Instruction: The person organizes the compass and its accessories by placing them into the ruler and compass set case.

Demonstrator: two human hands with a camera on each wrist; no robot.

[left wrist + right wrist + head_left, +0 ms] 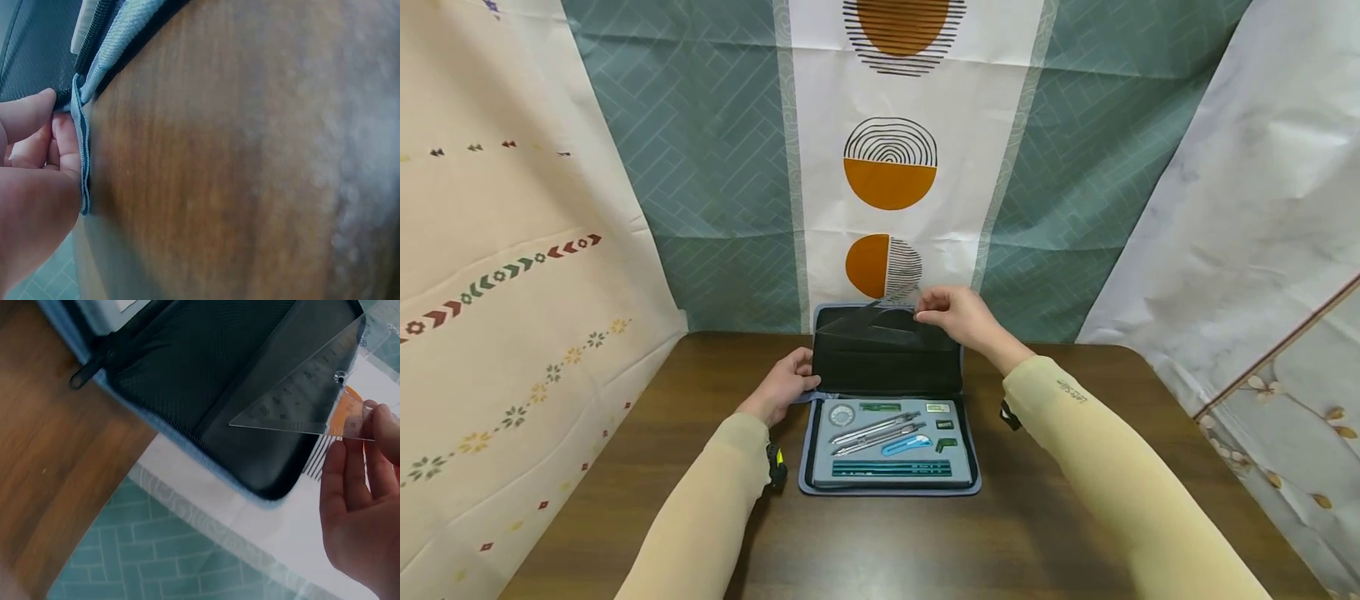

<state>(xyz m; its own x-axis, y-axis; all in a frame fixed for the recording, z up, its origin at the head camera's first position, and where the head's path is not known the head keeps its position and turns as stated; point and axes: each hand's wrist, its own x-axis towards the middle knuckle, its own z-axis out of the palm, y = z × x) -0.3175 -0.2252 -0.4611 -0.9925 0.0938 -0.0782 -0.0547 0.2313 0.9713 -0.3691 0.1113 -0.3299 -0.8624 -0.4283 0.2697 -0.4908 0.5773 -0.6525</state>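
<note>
A blue-edged zip case [891, 492] lies unfolded on the table, its black-lined lid [887, 375] raised at the back. My left hand [786, 385] pinches the lid's left edge, thumb on the black lining [28, 56]. In front of the lid, my right hand [957, 317] pinches a clear plastic set square [300, 394] by one corner between thumb and fingers. The set square is above the lid's mesh pocket [200, 356], apart from the tray [891, 450]. That grey tray holds silver compasses [872, 431], a blue utility knife [906, 445] and dark green pencils [891, 468].
A white round piece [842, 415], a small pale block [937, 408] and several little green parts sit in tray slots. Brown wooden table [880, 550] surrounds the case. Patterned cloth [722, 167] hangs behind and at both sides.
</note>
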